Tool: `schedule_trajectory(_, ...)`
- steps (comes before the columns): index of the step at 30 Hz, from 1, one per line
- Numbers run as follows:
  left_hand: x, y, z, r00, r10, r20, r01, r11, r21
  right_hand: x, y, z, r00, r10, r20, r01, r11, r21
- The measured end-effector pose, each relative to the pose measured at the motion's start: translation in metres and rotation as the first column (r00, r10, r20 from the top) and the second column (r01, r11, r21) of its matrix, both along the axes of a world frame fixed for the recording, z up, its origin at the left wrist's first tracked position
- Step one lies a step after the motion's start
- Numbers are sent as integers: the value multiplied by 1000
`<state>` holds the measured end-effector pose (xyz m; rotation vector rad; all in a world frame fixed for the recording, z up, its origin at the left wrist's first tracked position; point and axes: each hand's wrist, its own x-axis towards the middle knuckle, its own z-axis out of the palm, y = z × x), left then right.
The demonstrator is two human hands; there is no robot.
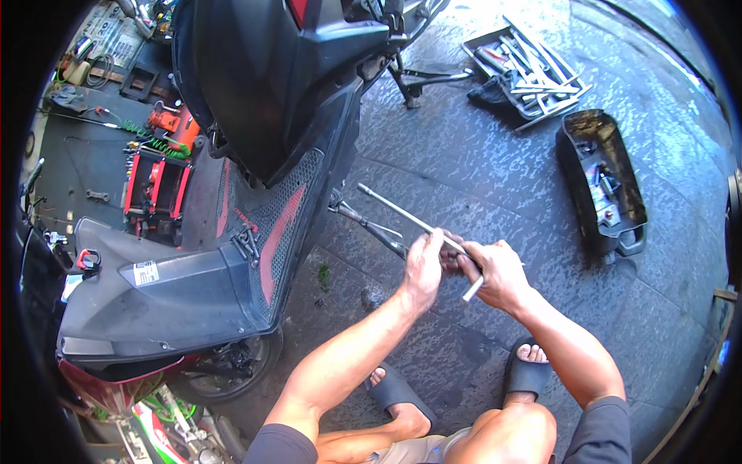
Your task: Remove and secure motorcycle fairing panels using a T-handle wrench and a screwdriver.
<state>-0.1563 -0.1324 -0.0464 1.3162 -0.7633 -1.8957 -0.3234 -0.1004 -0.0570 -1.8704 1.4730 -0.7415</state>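
Note:
I squat in sandals beside a black scooter [255,77] with red stripes on its footboard. My left hand [425,267] is closed around a long metal rod [394,213] like a T-handle wrench, which slants from upper left to lower right in front of me. My right hand [495,274] is closed on the same tool near its lower end, where a short piece sticks out toward me. Just beyond my hands, a scooter stand [363,218] juts from under the footboard; its far end is hidden behind them.
Right of me lie a dark open plastic bin [568,143] with metal parts and, farther off, a metal tray [581,90] of wrenches on wet-looking floor tiles. At left are a dark mat [66,178] with tools, a red toolbox [157,185] and, lower down, another motorbike [162,425].

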Motion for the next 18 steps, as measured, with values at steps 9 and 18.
schedule_trajectory(9,21,-31,-22,969,238,62,-237,971,-14,30,-44,-35,994,78,82,-76,996,-36)
schedule_trajectory(18,20,-38,-27,980,200,-22,-200,980,16,37,-49,-34,999,23,-29,-30,961,-273)
